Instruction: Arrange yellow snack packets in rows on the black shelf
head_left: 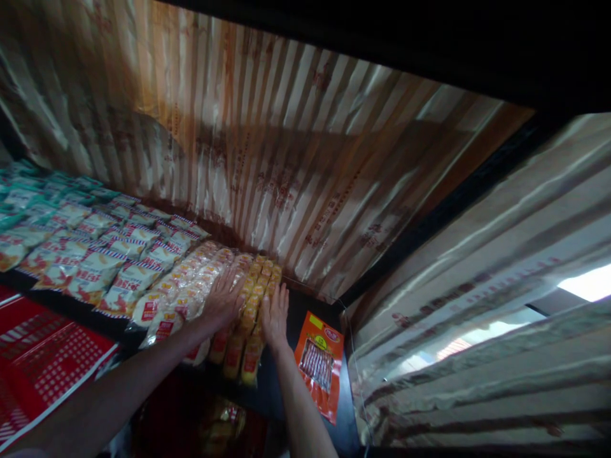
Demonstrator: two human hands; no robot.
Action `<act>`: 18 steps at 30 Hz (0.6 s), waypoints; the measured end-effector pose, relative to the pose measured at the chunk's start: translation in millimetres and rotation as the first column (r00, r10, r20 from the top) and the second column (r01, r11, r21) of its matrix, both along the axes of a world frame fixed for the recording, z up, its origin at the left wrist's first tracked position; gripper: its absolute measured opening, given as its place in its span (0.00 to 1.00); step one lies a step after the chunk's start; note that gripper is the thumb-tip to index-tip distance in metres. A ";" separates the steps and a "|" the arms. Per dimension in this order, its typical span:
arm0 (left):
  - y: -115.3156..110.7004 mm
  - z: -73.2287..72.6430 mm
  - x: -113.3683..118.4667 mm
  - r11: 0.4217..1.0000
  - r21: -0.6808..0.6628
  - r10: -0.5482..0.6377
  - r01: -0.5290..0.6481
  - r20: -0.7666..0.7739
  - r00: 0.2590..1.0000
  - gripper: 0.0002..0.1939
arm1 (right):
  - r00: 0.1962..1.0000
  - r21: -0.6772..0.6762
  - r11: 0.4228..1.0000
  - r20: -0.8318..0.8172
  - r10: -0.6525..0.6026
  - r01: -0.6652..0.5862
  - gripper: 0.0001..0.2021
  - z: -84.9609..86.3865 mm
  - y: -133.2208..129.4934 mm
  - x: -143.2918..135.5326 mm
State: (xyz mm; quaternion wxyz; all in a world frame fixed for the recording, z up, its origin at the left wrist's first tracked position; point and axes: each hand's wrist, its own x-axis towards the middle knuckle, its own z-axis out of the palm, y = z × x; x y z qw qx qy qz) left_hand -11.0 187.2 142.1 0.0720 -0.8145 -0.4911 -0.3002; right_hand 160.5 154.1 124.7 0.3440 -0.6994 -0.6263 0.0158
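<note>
Rows of small yellow snack packs stand on a dark shelf. My left hand lies flat along their left side, over the edge of the clear-wrapped white packs. Along the right side of the yellow packs, my right hand rests with its fingers stretched out. Both palms flank the yellow rows, and neither hand grips anything. An orange pouch with a window showing thin sticks lies right of my right hand.
White snack bags fill the shelf to the left, with teal bags beyond them. A red basket stands at the lower left. Pleated printed sheeting hangs behind, and more sheeting covers the right side.
</note>
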 end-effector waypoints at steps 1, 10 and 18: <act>5.6 0.3 1.1 1.000 -0.001 0.016 -0.016 0.005 1.000 0.24 | 1.000 -0.031 0.999 0.027 0.015 -0.014 0.30 3.8 5.4 -1.8; 28.6 -31.7 2.5 0.998 -0.006 0.061 -0.061 -0.073 0.996 0.22 | 0.981 -0.311 0.950 0.169 0.095 -0.038 0.26 17.1 24.2 -17.6; 30.7 -11.7 0.7 0.996 -0.053 0.068 -0.070 -0.037 0.997 0.24 | 0.948 -0.428 0.904 0.287 0.135 0.001 0.26 45.7 23.0 -21.4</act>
